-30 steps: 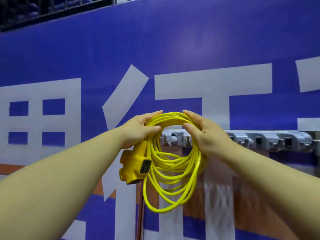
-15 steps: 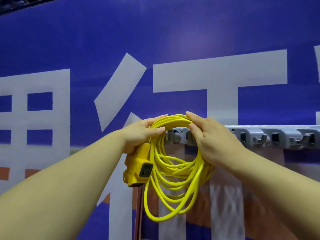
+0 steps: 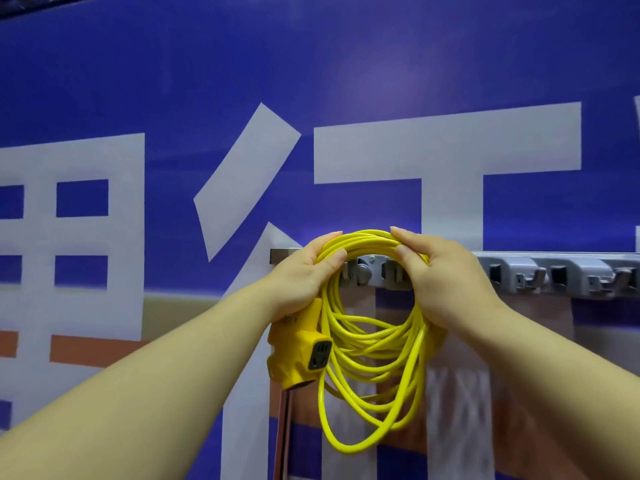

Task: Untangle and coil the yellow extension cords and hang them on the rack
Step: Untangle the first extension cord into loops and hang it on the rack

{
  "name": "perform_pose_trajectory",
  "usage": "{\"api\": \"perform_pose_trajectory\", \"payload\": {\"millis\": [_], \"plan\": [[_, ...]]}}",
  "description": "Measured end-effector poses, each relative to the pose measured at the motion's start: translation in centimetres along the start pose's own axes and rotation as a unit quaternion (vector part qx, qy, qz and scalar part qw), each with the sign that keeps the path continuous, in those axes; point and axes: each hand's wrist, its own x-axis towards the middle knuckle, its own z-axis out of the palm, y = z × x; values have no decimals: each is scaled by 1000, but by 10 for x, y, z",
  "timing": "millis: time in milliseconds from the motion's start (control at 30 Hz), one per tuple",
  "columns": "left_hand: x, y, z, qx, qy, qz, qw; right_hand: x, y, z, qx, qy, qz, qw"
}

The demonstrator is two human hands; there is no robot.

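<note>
From the head camera, the yellow extension cord (image 3: 367, 240) is wound into a loose coil of many bright loops, held up against the left end of the grey rack (image 3: 568, 275) on the blue banner wall (image 3: 311, 81). The loops sag unevenly, with one hanging lowest. Its chunky yellow socket block (image 3: 301, 355), which has a dark outlet face, dangles at the coil's left. The left hand (image 3: 304, 275) and right hand (image 3: 440, 282) both curl around the top of the bundle, gripping it.

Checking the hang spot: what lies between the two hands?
Head view: the top of the yellow cord spans from left hand to right hand; below it, through the loop, a round knob on the grey rack shows.
</note>
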Motion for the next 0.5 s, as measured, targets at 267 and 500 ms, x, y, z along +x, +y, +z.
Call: {"api": "perform_pose_trajectory", "payload": {"millis": [267, 500], "plan": [[0, 3, 6, 23, 67, 23, 997, -4, -4, -4, -34, 10, -44, 998], [17, 29, -12, 65, 84, 52, 993, 26, -21, -25, -159, -21, -92, 983]]}}
